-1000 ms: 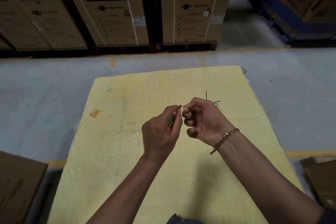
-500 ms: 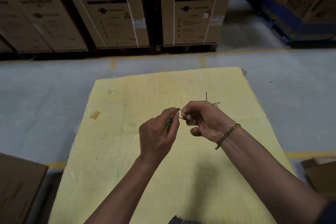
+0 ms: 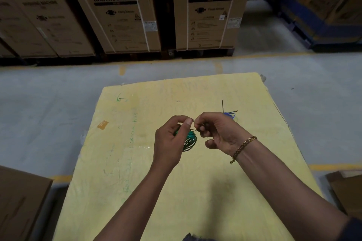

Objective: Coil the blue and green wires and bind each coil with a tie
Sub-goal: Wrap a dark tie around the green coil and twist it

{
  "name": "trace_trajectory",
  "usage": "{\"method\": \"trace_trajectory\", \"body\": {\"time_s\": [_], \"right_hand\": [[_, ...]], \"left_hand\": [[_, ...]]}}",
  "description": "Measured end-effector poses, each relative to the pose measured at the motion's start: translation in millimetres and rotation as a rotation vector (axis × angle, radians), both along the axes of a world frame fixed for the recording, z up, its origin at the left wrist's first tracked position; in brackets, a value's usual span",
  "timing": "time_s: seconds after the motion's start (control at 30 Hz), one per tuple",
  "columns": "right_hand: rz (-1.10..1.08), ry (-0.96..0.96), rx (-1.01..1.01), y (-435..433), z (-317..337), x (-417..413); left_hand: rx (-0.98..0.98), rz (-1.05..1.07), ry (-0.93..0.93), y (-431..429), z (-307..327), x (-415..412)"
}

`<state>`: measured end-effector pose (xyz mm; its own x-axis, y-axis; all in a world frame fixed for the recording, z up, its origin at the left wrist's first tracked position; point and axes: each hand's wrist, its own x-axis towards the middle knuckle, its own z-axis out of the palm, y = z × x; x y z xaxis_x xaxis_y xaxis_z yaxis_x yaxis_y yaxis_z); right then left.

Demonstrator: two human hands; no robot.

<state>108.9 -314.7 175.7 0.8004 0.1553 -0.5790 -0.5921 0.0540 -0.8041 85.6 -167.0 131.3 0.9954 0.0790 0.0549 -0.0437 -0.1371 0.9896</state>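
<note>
A head-worn camera looks forward and down, close over the yellow table (image 3: 195, 191), apparently toward stacked cartons (image 3: 207, 15).

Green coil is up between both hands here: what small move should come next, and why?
Probably the right hand should pull the tie tight round the green coil. The left hand grips that coil above the table, and the right pinches the thin tie running to it. The blue coil lies set aside.
</note>
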Motion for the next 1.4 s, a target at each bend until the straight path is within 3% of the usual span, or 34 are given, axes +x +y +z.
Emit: {"method": "trace_trajectory", "body": {"time_s": [0.13, 0.3, 0.67, 0.83, 1.1, 1.23, 1.4], "right_hand": [[0.001, 0.034, 0.045, -2.3, -1.9, -0.4], [0.011, 0.034, 0.011, -3.9, -4.0, 1.2], [0.082, 0.081, -0.039, -2.3, -3.1, 4.2], [0.106, 0.076, 0.033, -5.2, -4.9, 5.2], [0.011, 0.091, 0.032, -4.2, -10.8, 5.1], [-0.035, 0.107, 0.044, 0.7, -14.1, 3.6], [-0.119, 0.093, 0.055, -4.4, -15.1, 3.6]], "left_hand": [[-0.142, -0.021, 0.136, 0.7, 2.9, 0.4], [-0.140, -0.094, 0.194, 5.6, 2.4, 2.4], [-0.020, -0.118, 0.101, 14.4, -0.3, 3.0], [-0.121, -0.053, 0.155, 12.1, -0.6, 5.8], [-0.194, -0.031, 0.175, 7.3, -2.7, 3.1], [-0.104, -0.052, 0.139, 6.2, -3.2, 2.5], [-0.136, 0.112, 0.157, 13.4, -1.4, 10.8]]}}
